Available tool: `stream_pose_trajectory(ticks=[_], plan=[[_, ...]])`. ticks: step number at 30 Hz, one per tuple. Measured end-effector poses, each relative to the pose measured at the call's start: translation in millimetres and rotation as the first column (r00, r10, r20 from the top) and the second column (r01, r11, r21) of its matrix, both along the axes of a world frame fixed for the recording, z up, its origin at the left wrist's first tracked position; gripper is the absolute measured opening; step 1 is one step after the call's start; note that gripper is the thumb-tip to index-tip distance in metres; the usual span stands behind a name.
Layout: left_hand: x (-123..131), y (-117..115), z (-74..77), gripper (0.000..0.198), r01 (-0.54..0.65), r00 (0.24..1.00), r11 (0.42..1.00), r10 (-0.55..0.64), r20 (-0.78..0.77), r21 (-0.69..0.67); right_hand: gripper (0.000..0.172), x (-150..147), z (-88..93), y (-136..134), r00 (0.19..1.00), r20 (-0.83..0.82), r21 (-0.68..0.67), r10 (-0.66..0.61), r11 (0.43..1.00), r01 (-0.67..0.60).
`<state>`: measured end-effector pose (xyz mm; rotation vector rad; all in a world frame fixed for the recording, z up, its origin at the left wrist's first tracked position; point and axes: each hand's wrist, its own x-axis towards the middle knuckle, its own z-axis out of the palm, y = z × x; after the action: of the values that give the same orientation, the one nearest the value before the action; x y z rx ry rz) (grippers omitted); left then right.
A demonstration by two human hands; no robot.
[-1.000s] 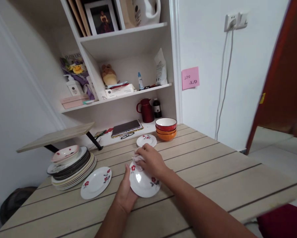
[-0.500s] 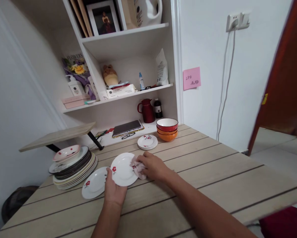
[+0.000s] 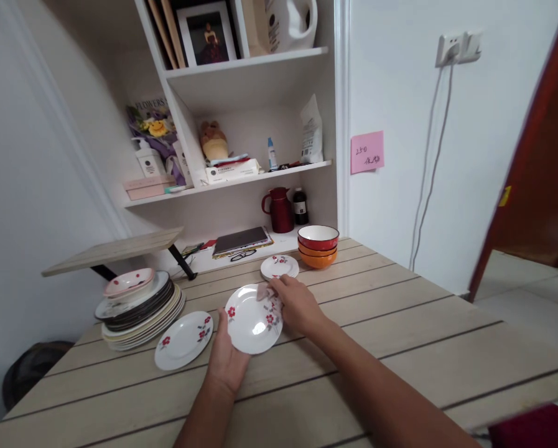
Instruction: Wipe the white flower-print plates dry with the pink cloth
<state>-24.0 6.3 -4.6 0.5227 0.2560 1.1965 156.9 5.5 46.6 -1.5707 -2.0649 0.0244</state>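
A white plate with red flowers [image 3: 248,320] is tilted above the table, gripped at its left and lower edge by my left hand [image 3: 229,361]. The thumb lies along the rim and the other fingers are hidden underneath. My right hand [image 3: 300,305] pinches a pale pink cloth [image 3: 264,291] against the plate's upper right rim. Left of my left hand, a matching flowered plate [image 3: 183,342] lies flat on the table. Just beyond my right hand sits a small stack of flowered plates [image 3: 279,266], partly covered by my fingers.
Stacked red and orange bowls [image 3: 318,246] stand at the table's back right. A tall stack of plates [image 3: 141,323], topped by a pink-rimmed bowl [image 3: 129,283], is at the left beside a wooden riser [image 3: 115,249]. Behind are a laptop [image 3: 241,241] and a dark red jug [image 3: 280,210].
The held plate and my left hand have shifted right, away from the plate on the table. The cloth has gone from the plate's right edge to its upper right rim.
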Motion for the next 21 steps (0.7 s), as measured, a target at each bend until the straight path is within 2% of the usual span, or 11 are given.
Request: stream_pose_trajectory(ticks=[5, 10, 16, 21], plan=[[8, -6, -0.8, 0.056, 0.125, 0.988, 0.991, -0.129, -0.084, -0.047, 0.026, -4, 4.7, -5, 1.000, -0.010, -0.074, -0.005, 0.997, 0.004], [8, -8, 5.2, 0.057, 0.063, 0.995, 0.997, -0.066, -0.075, -0.037, 0.027, -10, 10.0, -13, 0.985, -0.174, 0.004, 0.015, 1.000, -0.014], [4, -9, 9.8, 0.060, 0.071, 0.997, 0.997, -0.071, 0.023, 0.008, 0.032, -10, 2.8, -7, 0.988, -0.084, -0.167, -0.130, 0.979, 0.115], [16, -15, 7.1, 0.054, 0.181, 0.981, 0.983, -0.181, -0.071, -0.009, 0.030, -10, 0.2, -2, 0.966, -0.155, -0.104, -0.208, 0.976, 0.193]])
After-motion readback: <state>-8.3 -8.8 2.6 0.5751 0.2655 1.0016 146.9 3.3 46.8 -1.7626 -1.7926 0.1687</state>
